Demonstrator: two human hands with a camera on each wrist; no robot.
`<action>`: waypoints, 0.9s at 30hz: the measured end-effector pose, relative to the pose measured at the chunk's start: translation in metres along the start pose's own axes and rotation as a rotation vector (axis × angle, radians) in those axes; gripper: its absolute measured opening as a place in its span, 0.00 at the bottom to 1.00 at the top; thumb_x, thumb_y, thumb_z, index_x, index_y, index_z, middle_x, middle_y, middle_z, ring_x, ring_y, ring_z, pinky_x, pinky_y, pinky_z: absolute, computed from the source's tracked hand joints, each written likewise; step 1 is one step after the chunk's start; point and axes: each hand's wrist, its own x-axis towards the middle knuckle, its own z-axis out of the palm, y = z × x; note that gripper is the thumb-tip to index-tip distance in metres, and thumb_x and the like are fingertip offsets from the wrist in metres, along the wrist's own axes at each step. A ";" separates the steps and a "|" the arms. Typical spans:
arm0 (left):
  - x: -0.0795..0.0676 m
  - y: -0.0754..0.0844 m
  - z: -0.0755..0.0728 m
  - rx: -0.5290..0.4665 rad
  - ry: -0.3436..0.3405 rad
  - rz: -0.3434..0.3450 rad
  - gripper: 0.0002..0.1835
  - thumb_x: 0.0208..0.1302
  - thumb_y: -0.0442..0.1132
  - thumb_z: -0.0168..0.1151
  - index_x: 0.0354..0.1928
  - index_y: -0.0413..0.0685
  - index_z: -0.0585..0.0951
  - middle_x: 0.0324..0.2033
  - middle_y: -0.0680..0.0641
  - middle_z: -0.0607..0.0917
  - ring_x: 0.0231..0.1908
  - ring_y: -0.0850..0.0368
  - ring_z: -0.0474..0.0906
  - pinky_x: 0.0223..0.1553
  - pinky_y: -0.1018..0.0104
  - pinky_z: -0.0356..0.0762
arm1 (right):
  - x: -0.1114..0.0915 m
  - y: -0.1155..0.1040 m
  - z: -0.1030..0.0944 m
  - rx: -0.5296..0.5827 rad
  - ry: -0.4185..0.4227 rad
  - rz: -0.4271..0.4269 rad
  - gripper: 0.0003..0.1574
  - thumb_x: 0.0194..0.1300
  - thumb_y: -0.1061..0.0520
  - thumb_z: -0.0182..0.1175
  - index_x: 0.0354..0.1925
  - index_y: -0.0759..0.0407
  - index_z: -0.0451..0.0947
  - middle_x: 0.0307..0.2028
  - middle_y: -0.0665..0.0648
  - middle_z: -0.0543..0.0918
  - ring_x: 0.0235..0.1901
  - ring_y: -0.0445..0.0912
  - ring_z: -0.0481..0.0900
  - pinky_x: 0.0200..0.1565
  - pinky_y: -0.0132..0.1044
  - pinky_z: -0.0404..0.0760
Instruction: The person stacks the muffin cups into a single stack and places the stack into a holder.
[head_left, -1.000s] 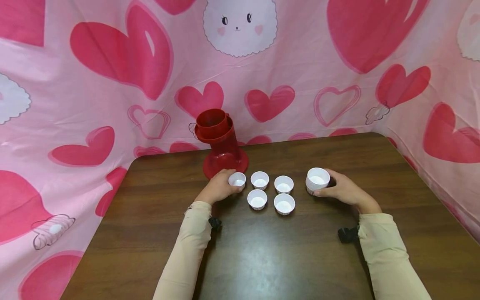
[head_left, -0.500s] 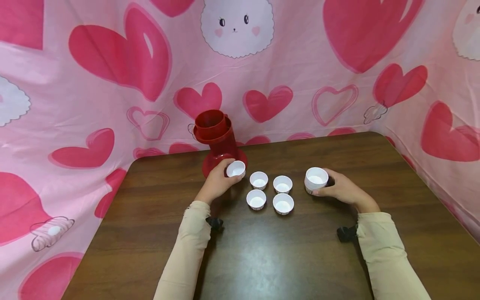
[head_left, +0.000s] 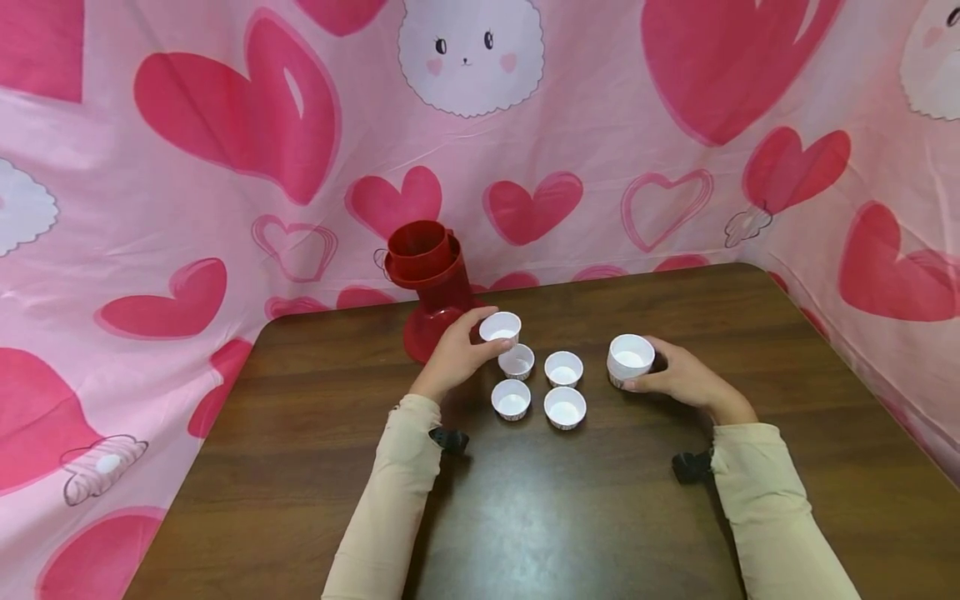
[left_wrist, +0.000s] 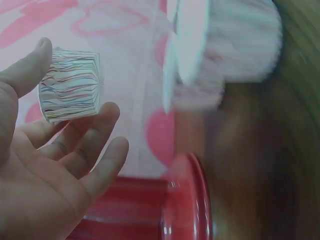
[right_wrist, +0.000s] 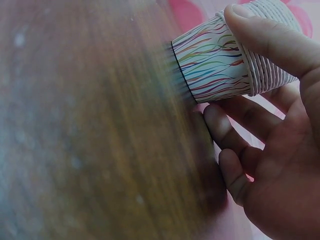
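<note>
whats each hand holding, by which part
Left hand: small white striped paper cup, by its sides. Right hand: white striped paper cup stack, by its sides, thumb on rims.

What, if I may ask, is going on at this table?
A person is handling white paper cups. The left hand holds one white cup up off the wooden table, near a red stand. The right hand grips a stack of cups. Four more cups stand on the table between the hands, in two rows of two.
</note>
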 end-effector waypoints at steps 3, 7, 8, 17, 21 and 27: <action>0.003 0.009 0.006 -0.082 -0.018 0.011 0.35 0.60 0.46 0.74 0.69 0.52 0.73 0.60 0.48 0.79 0.53 0.49 0.76 0.55 0.52 0.77 | 0.000 0.000 0.000 0.001 -0.002 0.003 0.42 0.57 0.56 0.77 0.64 0.66 0.71 0.51 0.63 0.81 0.51 0.53 0.74 0.54 0.46 0.71; 0.007 0.022 0.017 -0.186 -0.060 0.026 0.34 0.61 0.41 0.74 0.69 0.49 0.73 0.57 0.47 0.80 0.48 0.48 0.79 0.50 0.57 0.79 | 0.001 0.000 -0.001 -0.007 0.002 0.005 0.42 0.57 0.55 0.77 0.65 0.66 0.71 0.51 0.62 0.81 0.51 0.53 0.74 0.54 0.45 0.72; 0.008 0.025 0.021 -0.200 -0.072 0.028 0.34 0.61 0.41 0.74 0.68 0.49 0.73 0.56 0.47 0.80 0.48 0.48 0.79 0.50 0.58 0.80 | 0.001 0.001 -0.001 -0.008 0.003 0.004 0.42 0.57 0.55 0.77 0.64 0.66 0.71 0.51 0.62 0.81 0.51 0.53 0.75 0.54 0.44 0.72; 0.022 0.051 0.054 -0.115 -0.137 0.080 0.31 0.60 0.42 0.75 0.65 0.48 0.75 0.52 0.50 0.82 0.48 0.55 0.78 0.51 0.63 0.77 | 0.001 0.003 -0.002 -0.012 0.009 0.002 0.41 0.57 0.55 0.77 0.64 0.67 0.71 0.49 0.62 0.82 0.50 0.53 0.75 0.54 0.48 0.71; 0.028 0.061 0.070 -0.030 -0.163 0.095 0.31 0.59 0.46 0.76 0.63 0.50 0.76 0.53 0.53 0.81 0.50 0.58 0.75 0.53 0.63 0.74 | 0.000 0.003 -0.002 -0.005 0.012 0.000 0.40 0.57 0.56 0.76 0.63 0.66 0.72 0.49 0.62 0.82 0.50 0.53 0.75 0.54 0.49 0.72; 0.035 0.069 0.091 0.016 -0.204 0.090 0.30 0.59 0.48 0.76 0.62 0.50 0.76 0.51 0.54 0.81 0.49 0.60 0.75 0.51 0.65 0.74 | 0.000 0.001 -0.001 0.021 0.003 -0.003 0.38 0.58 0.57 0.76 0.62 0.66 0.73 0.50 0.62 0.81 0.50 0.53 0.75 0.54 0.49 0.72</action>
